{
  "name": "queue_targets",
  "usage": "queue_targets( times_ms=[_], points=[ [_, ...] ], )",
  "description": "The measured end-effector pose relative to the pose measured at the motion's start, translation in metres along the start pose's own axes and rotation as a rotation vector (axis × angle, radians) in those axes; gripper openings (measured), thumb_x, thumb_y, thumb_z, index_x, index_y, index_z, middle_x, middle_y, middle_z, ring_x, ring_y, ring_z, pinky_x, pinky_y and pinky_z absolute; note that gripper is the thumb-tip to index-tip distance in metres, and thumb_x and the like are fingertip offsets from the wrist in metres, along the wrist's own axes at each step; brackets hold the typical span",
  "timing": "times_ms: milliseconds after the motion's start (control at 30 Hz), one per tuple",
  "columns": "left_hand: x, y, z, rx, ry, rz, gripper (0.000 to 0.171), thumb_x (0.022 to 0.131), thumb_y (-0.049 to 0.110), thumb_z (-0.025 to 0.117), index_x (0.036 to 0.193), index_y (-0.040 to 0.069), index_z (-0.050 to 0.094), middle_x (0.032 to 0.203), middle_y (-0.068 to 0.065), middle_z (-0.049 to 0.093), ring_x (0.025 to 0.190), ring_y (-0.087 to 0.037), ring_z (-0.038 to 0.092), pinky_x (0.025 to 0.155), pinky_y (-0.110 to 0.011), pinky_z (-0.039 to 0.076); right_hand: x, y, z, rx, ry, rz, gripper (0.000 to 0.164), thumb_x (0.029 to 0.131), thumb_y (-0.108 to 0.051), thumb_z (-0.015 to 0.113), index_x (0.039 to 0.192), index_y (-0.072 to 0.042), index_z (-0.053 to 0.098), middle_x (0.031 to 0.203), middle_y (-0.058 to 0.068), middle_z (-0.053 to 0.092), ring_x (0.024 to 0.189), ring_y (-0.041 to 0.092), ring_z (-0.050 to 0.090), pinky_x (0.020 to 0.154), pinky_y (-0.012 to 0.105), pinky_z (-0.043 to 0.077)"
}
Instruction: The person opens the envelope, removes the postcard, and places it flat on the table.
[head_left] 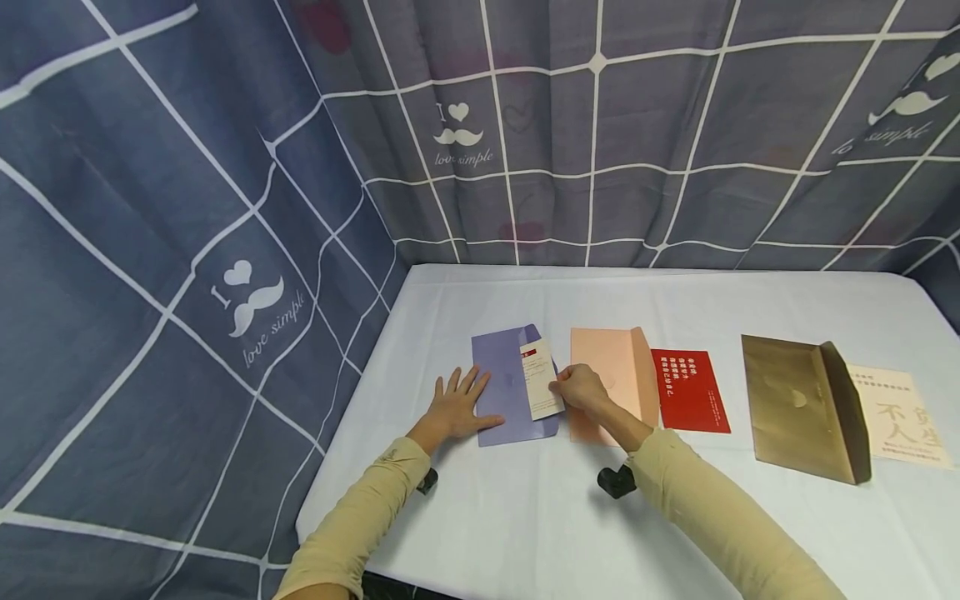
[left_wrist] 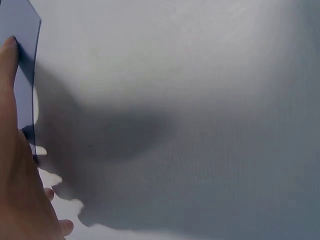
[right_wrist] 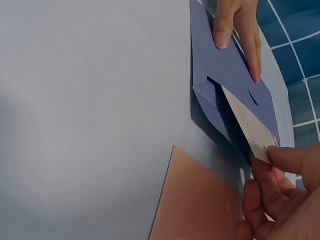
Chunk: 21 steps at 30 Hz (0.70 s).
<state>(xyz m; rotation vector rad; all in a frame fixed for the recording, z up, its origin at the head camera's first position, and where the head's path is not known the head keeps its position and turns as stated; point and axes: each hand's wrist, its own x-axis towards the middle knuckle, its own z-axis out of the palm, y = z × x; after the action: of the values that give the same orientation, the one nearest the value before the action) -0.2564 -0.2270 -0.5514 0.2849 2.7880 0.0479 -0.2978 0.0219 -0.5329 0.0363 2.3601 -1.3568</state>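
A lavender envelope [head_left: 501,354] lies on the white-covered table, its open side facing right. My left hand [head_left: 456,408] rests with spread, straight fingers on its left part; in the left wrist view the thumb [left_wrist: 9,62] lies on the envelope. A cream printed card [head_left: 537,379] with a small red label slants at the envelope's open side. Between thumb and fingers, my right hand [head_left: 583,388] pinches the card's right edge. Seen from the right wrist, the card [right_wrist: 250,125] stands tilted along the envelope's mouth, with the unfolded flap [right_wrist: 217,117] beneath.
Right of the lavender envelope lies a peach envelope [head_left: 603,358], under my right forearm. Beyond it are a red card [head_left: 693,392], a gold envelope [head_left: 787,400] with its flap raised and a cream card [head_left: 903,417]. Dark patterned curtains [head_left: 555,125] hang behind and at the left.
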Motion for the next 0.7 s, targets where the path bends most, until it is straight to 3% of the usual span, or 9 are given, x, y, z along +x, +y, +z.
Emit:
queue_targets(
  times_ms=[167, 300, 533, 700],
  points=[
    [-0.003, -0.007, -0.005, 0.01, 0.013, 0.0, 0.092, 0.088, 0.071, 0.046, 0.157, 0.017, 0.018, 0.161, -0.009, 0.012, 0.146, -0.037, 0.006, 0.112, -0.06, 0.007, -0.002, -0.001, -0.003, -0.01, 0.017, -0.005, 0.01, 0.089, -0.007, 0.062, 0.088, 0.004, 0.061, 0.079, 0.008, 0.057, 0.072, 0.019, 0.049, 0.051, 0.024, 0.036],
    [-0.005, -0.017, -0.01, 0.072, 0.015, 0.009, 0.089, 0.089, 0.069, 0.047, 0.157, 0.018, 0.019, 0.161, -0.008, 0.013, 0.146, -0.036, 0.005, 0.112, -0.059, 0.007, -0.002, -0.001, -0.006, -0.005, 0.027, -0.002, 0.012, 0.09, -0.008, 0.061, 0.09, 0.004, 0.061, 0.08, 0.009, 0.056, 0.073, 0.02, 0.049, 0.051, 0.024, 0.036],
    [-0.01, -0.033, -0.018, 0.1, 0.0, 0.047, 0.082, 0.095, 0.062, 0.043, 0.156, 0.012, 0.021, 0.16, -0.007, 0.019, 0.147, -0.032, 0.004, 0.113, -0.057, 0.005, -0.002, 0.001, -0.011, 0.005, 0.034, 0.004, 0.013, 0.092, -0.009, 0.061, 0.09, 0.004, 0.06, 0.07, 0.006, 0.05, 0.06, 0.014, 0.044, 0.048, 0.023, 0.032],
    [-0.009, -0.036, -0.018, 0.065, 0.073, 0.045, 0.078, 0.097, 0.06, 0.04, 0.152, 0.006, 0.031, 0.156, -0.011, 0.029, 0.146, -0.032, 0.014, 0.113, -0.057, 0.007, 0.001, 0.006, -0.012, -0.012, 0.053, -0.001, 0.013, 0.092, -0.01, 0.061, 0.09, 0.003, 0.06, 0.068, 0.004, 0.049, 0.059, 0.012, 0.042, 0.048, 0.023, 0.031]
  ],
)
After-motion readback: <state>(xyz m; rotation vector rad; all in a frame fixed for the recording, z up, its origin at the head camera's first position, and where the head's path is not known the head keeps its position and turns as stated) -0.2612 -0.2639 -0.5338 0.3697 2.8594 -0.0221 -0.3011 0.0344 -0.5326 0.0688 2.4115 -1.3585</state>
